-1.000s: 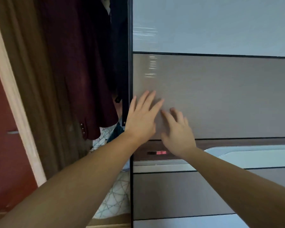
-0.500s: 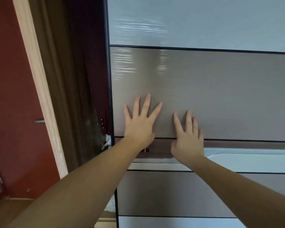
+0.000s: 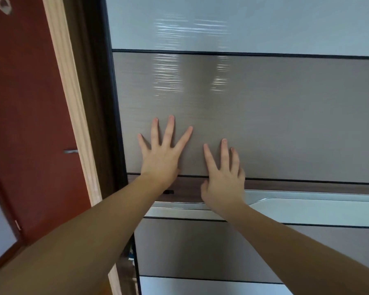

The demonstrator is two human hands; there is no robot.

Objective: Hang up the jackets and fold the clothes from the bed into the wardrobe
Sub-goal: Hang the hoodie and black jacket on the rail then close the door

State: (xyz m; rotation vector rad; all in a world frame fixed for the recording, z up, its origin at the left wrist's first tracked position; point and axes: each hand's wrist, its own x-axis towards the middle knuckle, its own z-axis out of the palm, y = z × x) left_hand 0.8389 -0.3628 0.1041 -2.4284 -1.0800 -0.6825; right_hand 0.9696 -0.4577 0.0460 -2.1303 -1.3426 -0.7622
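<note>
Both hands flat, fingers spread, pressing sliding wardrobe door (image 3: 264,116): left hand (image 3: 161,155) at 9 o'clock of right hand (image 3: 223,179), grasping nothing. Door nearly meets the frame at 9; no clothes visible. Judged final step, closing up.

Both hands lie flat on the wardrobe door (image 3: 264,116), left hand (image 3: 161,158) beside right hand (image 3: 224,184); a room door (image 3: 30,124) stands left of it.
</note>
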